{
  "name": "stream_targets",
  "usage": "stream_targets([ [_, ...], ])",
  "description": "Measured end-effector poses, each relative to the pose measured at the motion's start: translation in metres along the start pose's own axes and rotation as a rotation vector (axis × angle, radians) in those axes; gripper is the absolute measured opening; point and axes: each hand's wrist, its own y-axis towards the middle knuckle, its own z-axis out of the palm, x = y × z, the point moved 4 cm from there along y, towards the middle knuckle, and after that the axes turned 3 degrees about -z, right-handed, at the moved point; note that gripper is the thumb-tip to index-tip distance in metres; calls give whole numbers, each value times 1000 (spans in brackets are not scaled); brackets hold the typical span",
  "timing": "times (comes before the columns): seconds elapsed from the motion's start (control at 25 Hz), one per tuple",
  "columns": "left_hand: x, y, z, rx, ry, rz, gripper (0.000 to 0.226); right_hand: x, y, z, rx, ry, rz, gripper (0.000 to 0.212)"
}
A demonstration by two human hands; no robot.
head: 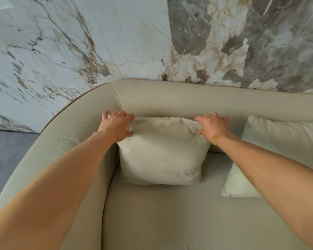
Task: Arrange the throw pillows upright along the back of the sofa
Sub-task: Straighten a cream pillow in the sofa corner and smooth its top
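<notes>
Beige, pebble-grained leather covers the sofa, whose padded backrest runs as a thick rounded roll and curves at the left into a sweeping arm; a single stitched seam crosses the roll near that bend. The seat below is a flatter, smoother matte surface. A square cream throw pillow stands upright in the left corner of the seat, its back against the backrest, its lower edge on the seat cushion, its left side close against the curved arm. Its cover is soft and faintly grained, with small puckers gathered at both top corners. The left hand is closed over the pillow's upper left corner, fingers curled across the top edge and thumb pressed to the front face. The right hand is closed over the upper right corner in the same way (fabric bunches visibly under the thumb). Both bare forearms reach in from the lower edge of the view. A second cream pillow leans against the backrest just to the right, partly hidden by the right forearm, apart from the first pillow. Behind the sofa rises a glossy marble wall, white with grey and rust veining. Grey floor shows at far left.
</notes>
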Motion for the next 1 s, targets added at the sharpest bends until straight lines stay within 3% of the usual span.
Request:
stream_targets([
  [0.16, 18, -2, 12, 106, -45, -51, 78, -17, -11, 17, 24, 196, 89, 56],
  [0.24, 28, -4, 21, 153, -126, -89, 92, -28, -16, 25, -29, 493, 208, 68],
  [0.32, 29, -5, 25, 87, -151, -123, 96, -29, -20, 40, -69, 865, 251, 78],
  [0.4, 24, -6, 25, -8, -173, -145, 88, -24, -23, 53, -89, 1043, 265, 83],
  [0.52, 16, -11, 25, -81, -304, -193, 75, -21, -22, 51, -163, 998, 254, 80],
  [0.72, 14, -9, 8, -229, -280, -216, 66, -23, -14, 37, -251, 961, 227, 74],
  [1.0, 17, -4, 10, -153, -185, -210, 68, -24, 2, 46, -245, 923, 212, 66],
])
